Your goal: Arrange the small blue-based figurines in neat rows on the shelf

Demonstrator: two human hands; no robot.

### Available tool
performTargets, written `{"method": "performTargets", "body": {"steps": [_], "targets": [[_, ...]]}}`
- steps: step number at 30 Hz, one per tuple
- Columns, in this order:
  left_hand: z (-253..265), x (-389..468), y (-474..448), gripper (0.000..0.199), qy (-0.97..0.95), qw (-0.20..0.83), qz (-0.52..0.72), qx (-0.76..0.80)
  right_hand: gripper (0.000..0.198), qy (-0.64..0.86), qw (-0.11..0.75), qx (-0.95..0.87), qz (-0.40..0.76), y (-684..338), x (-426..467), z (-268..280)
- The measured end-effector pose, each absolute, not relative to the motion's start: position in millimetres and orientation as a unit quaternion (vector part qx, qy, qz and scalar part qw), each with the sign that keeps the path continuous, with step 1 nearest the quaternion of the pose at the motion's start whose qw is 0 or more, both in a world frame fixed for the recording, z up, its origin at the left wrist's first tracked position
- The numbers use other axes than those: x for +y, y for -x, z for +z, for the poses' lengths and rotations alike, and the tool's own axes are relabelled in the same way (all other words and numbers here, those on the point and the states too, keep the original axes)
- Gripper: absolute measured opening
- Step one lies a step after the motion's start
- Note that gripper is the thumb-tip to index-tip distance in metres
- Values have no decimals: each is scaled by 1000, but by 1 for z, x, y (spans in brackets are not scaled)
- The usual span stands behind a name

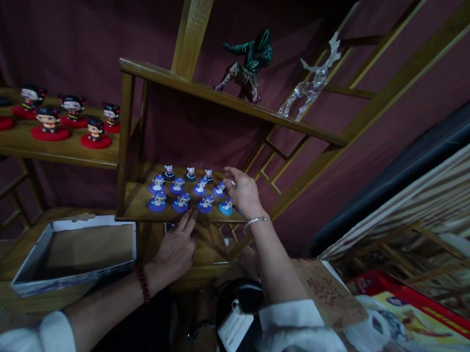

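Observation:
Small figurines stand in rows on a low wooden shelf [140, 203]. Black-and-white cat-like figurines [191, 174] form the back row. Figurines on purple bases [181, 202] fill the rows before them, and one figurine on a light-blue base [225, 206] stands at the right front. My right hand [244, 194] reaches over the right end of these rows, its fingers curled together; what they hold, if anything, is hidden. Stretched fingers of my left hand [178, 246] rest against the shelf's front edge, just below the front row, holding nothing.
Red-based figurines [48, 124] stand on the left shelf. Above are a crouching hooded figure [249, 64] and a clear deer [308, 86]. An open cardboard box [78, 252] sits lower left. Below my right arm is a black round stool [237, 350]; bags and boxes lie right.

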State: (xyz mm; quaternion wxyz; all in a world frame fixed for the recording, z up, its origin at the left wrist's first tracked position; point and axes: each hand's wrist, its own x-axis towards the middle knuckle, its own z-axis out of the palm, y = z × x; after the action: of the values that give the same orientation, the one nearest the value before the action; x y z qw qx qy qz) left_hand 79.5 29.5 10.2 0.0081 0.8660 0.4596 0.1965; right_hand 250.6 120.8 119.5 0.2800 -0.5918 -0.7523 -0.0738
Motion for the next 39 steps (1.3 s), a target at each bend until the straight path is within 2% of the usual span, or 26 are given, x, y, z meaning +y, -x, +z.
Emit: {"method": "performTargets", "body": {"steps": [5,11,17,25,32,39], "targets": [[17,35,-85,36,-869,-38,133,476,39,605,121,-785,-58,-248,173,132],[20,40,-92,43,-859,-111,128,482,43,609,35,-792,-31,-234,205,132],[19,31,-93,37,-860,-153,148,464,40,609,12,-793,-17,-230,220,123],[24,28,-95,35,-867,-132,107,469,39,616,-13,-787,-25,-228,229,117],[25,27,-94,36,-870,-118,118,463,29,613,-30,-789,-38,-226,228,119],[23,28,-95,37,-867,-146,102,465,37,610,-40,-790,-43,-223,228,118]]}}
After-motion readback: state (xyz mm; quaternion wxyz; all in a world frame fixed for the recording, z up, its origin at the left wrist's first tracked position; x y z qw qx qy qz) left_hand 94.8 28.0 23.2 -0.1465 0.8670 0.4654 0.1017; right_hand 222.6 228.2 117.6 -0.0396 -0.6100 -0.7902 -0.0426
